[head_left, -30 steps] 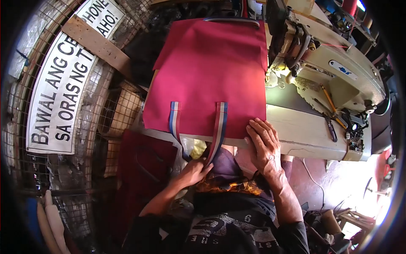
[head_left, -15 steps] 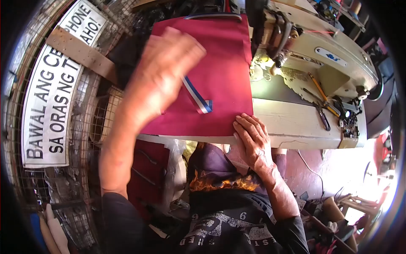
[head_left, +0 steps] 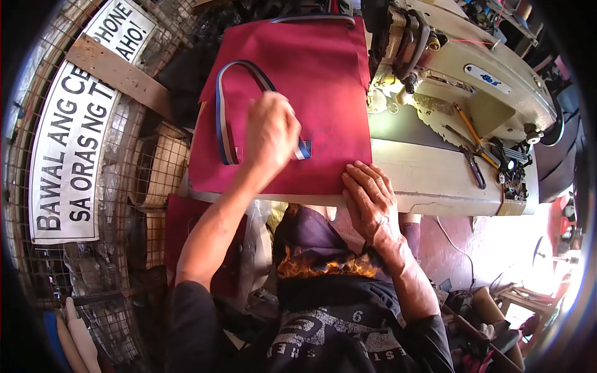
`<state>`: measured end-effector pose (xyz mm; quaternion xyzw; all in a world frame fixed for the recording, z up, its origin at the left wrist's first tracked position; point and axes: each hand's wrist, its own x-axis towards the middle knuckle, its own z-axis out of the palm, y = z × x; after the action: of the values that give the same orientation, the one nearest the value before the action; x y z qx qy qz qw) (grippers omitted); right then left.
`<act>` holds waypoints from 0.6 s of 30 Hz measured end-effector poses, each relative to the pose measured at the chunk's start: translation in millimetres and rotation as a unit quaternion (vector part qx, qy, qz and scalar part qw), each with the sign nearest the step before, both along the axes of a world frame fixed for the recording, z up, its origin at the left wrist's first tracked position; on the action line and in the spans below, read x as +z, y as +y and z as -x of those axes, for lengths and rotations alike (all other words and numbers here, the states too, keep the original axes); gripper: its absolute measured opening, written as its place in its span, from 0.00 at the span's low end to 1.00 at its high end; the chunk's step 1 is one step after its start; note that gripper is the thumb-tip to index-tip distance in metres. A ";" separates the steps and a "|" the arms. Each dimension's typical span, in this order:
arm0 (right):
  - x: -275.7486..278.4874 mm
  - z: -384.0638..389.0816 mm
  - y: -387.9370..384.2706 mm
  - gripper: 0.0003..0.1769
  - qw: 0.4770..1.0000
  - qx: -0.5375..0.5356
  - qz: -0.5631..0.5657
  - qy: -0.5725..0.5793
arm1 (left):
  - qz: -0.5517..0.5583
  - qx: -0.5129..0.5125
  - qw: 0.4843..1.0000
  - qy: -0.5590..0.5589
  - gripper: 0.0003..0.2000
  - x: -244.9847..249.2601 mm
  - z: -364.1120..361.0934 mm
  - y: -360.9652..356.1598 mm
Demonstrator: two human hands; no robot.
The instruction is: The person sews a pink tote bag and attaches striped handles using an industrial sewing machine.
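A maroon fabric panel lies flat on the sewing table. On it a striped strap in blue, white and dark tones curves in a loop, its two ends towards me. My left hand is closed over the strap's right leg; its curled fingers hide whether it pinches the strap or something else. At the panel's near right corner my right hand rests with its fingers stretched out on the cloth edge. A second striped strap runs along the panel's far edge.
The sewing machine stands on the right, its lamp lit beside the panel. A yellow pencil and a dark-handled tool lie by its base. On the left, a wire mesh carries a lettered sign.
My left hand has swung down and towards me from the upper left of the panel, closing over the strap. The strap's loop now shows. My right hand stays nearly still.
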<state>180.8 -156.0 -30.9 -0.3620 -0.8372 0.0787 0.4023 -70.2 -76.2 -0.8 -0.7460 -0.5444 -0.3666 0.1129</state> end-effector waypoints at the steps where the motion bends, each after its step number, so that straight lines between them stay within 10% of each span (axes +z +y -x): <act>1: 0.0 0.5 0.4 0.17 1.000 0.001 -0.002 0.000 | 0.015 -0.006 0.997 -0.069 0.06 5.1 17.4 13.0; 4: 0.0 0.1 1.2 0.16 1.000 -0.001 -0.004 -0.004 | -0.102 0.112 0.987 -0.057 0.07 45.9 26.7 1.1; 8: 12.5 -1.0 11.6 0.16 1.000 0.003 0.026 -0.006 | 0.165 -0.083 0.979 -0.082 0.04 47.3 26.4 -78.3; 18: 16.4 1.9 30.8 0.14 0.995 0.030 0.094 0.007 | 0.102 -0.045 0.994 -0.024 0.21 -20.2 38.3 -111.3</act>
<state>178.9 -125.2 -14.5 -0.3727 -0.8336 0.1716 0.3699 -108.5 -187.6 -21.0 -0.7684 -0.5473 -0.3316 0.0069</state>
